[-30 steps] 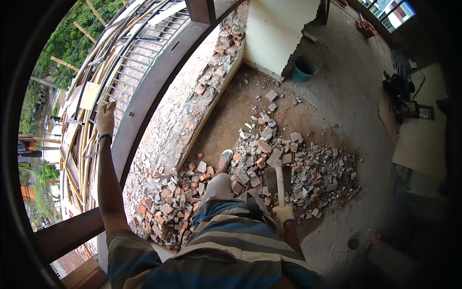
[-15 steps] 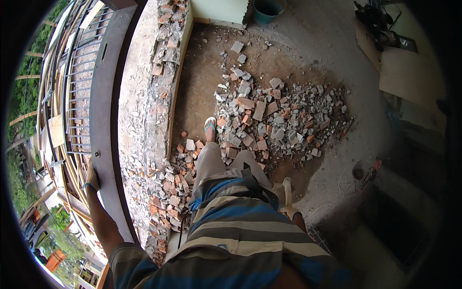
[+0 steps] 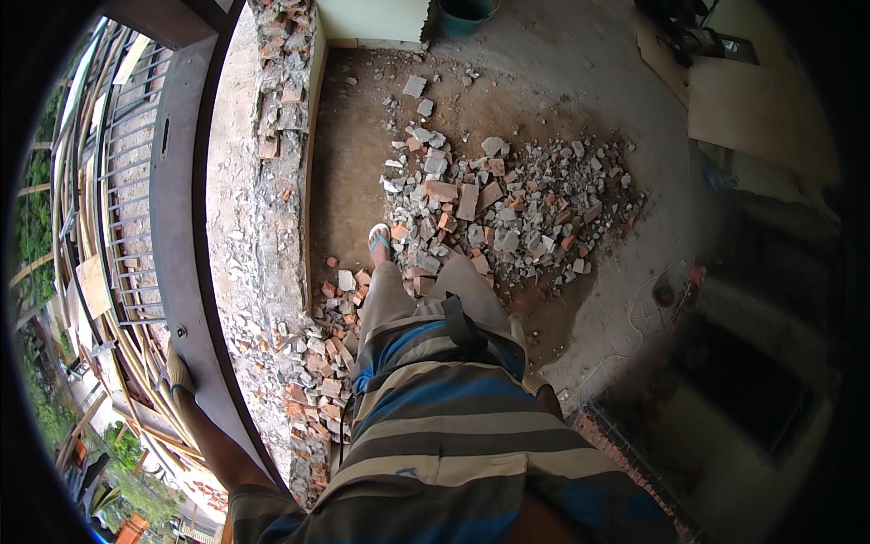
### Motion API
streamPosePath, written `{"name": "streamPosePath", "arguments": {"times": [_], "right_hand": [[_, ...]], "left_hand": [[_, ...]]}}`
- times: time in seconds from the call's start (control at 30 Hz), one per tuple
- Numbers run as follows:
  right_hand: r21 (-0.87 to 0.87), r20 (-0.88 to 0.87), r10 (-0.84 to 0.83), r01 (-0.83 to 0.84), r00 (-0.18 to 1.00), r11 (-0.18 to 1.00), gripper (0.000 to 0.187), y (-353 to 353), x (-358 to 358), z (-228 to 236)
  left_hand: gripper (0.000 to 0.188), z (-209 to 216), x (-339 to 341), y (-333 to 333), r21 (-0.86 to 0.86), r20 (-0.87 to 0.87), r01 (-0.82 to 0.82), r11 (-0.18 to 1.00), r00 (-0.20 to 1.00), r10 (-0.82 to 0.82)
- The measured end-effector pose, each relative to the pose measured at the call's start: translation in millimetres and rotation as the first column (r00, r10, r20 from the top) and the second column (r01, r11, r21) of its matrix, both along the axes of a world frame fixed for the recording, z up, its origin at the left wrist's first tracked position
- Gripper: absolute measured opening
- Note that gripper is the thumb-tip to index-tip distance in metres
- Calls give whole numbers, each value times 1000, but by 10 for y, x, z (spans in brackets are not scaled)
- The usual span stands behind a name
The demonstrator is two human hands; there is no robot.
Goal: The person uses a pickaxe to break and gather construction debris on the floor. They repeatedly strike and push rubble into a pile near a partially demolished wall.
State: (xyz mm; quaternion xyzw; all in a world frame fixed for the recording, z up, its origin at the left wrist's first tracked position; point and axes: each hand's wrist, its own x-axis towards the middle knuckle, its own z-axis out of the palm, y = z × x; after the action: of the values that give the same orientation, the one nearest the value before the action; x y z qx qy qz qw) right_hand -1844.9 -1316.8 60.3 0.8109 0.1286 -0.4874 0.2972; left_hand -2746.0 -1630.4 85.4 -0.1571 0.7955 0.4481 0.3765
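My left hand point(image 3: 180, 370), in a pale knitted work glove, is closed at the outer edge of a dark metal frame point(image 3: 186, 227). Its fingertips are partly out of sight there. Beside my right hip, my gloved right hand point(image 3: 532, 383) is largely covered by the striped shirt. A pale, rounded handle point(image 3: 517, 328) sticks out ahead of it, and the hand is closed around this; the tool's far end is hidden. My foot in a flip-flop point(image 3: 380, 240) stands at the near left side of a rubble pile point(image 3: 507, 204) of broken brick and grey mortar.
A broken wall stub point(image 3: 263, 181) with exposed brick runs between the frame and the floor. Loose bricks point(image 3: 317, 372) lie by my left leg. A dark green bucket point(image 3: 467, 16) stands at the far side. Boards point(image 3: 757, 113) and a cable point(image 3: 639, 313) lie to the right.
My view has shifted a little, so the rubble and frame sit further left. The right hand and its handle are now more hidden behind my hip. My left hand stays at the frame.
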Motion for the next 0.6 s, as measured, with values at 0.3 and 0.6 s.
{"name": "streamPosePath", "arguments": {"times": [0.3, 0.6], "right_hand": [[195, -88, 55, -37, 995, 980, 21, 842, -693, 248], [382, -182, 114, -36, 977, 924, 13, 945, -767, -63]], "left_hand": [[63, 93, 177, 244, -100, -162, 34, 994, 985, -50], [75, 155, 240, 357, -183, -172, 44, 982, 982, -76]]}}
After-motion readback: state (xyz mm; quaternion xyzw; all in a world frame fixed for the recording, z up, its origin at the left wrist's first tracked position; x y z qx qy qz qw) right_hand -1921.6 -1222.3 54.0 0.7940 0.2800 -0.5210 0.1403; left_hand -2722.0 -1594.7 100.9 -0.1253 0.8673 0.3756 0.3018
